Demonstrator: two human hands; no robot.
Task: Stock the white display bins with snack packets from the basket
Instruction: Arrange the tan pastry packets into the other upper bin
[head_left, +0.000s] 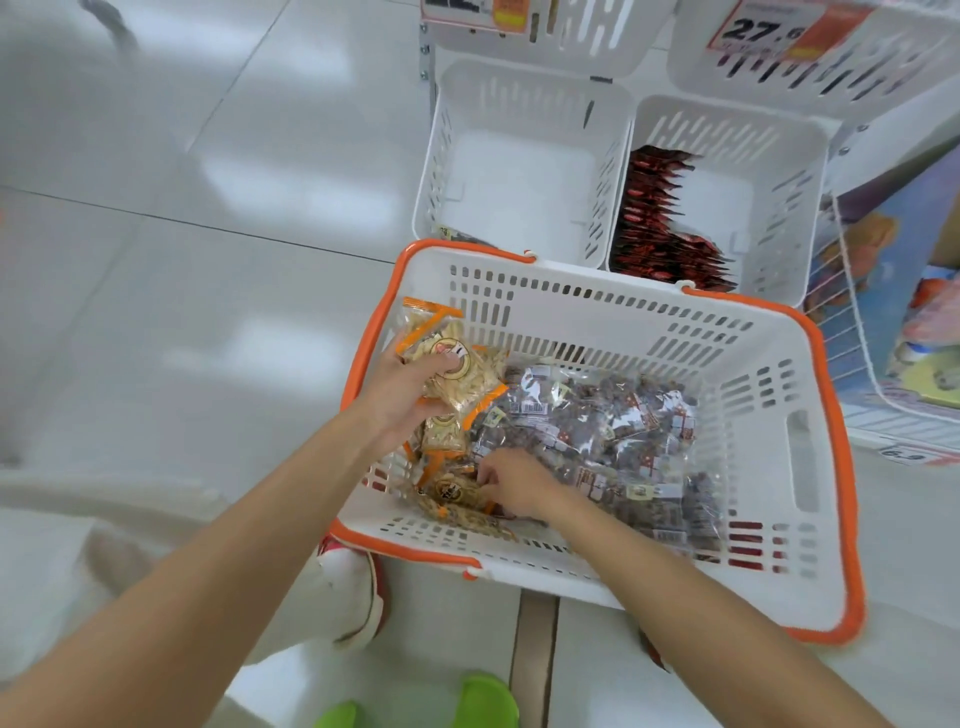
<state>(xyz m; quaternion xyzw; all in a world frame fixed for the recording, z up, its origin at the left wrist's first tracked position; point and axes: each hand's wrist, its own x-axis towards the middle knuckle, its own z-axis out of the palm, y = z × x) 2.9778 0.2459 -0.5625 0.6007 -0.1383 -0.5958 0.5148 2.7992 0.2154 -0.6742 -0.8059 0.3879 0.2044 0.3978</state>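
Note:
A white basket with orange rim (613, 304) stands on the floor below me. My left hand (402, 387) is shut on a stack of clear orange-trimmed snack packets (457, 364), held above the basket's left side. My right hand (511, 486) reaches down at another orange-trimmed packet (449, 491) on the basket floor, fingers curled on it. Dark brown nut packets (613, 431) fill the basket's middle and right. Beyond it stand two white display bins: the left bin (524, 88) nearly bare, the right bin (810, 156) holding a row of red packets (654, 218).
More white bins with orange price tags (758, 31) hang above the two lower ones. A wire rack with colourful boxes (893, 291) stands at the right. Grey tiled floor (208, 182) spreads to the left. Green slippers (485, 701) and a red-and-white shoe (358, 587) are below the basket.

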